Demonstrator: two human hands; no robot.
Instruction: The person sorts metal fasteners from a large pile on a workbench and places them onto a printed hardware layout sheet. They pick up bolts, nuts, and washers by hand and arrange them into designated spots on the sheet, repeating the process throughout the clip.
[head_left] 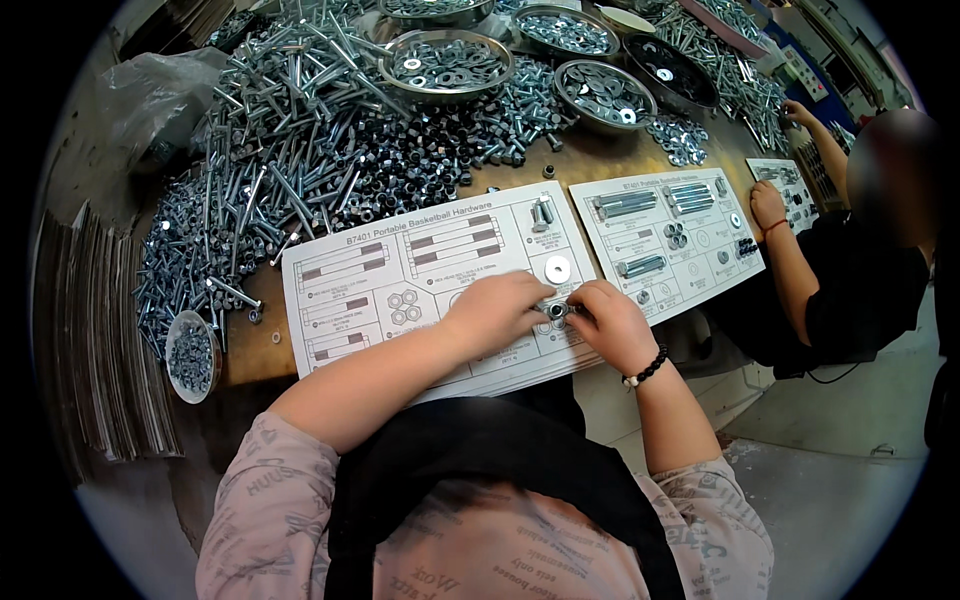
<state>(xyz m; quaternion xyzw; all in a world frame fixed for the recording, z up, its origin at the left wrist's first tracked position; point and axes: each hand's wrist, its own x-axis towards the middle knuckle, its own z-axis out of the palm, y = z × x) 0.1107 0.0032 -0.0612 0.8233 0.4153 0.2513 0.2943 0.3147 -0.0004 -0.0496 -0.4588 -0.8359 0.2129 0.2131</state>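
My left hand (497,310) and my right hand (612,322) meet over the right part of a white printed sheet (330,262), fingers pinched together. Between the fingertips shows a small shiny metal piece (557,311), nut-like in look; the fingers partly cover it, and how each hand grips it is unclear. Just above them a flat round washer (557,269) lies on the sheet. Two short bolts (542,215) rest near its upper right corner. The sheet carries outline drawings of bolts and nuts, some hidden under my left forearm.
Heaped bolts (290,90) and dark nuts (400,165) cover the table's far side. Steel bowls of washers (605,95) stand there, and a small tub (193,357) sits at the left edge. A second sheet (610,245) holds hardware; at far right a co-worker's hand (768,206) touches another.
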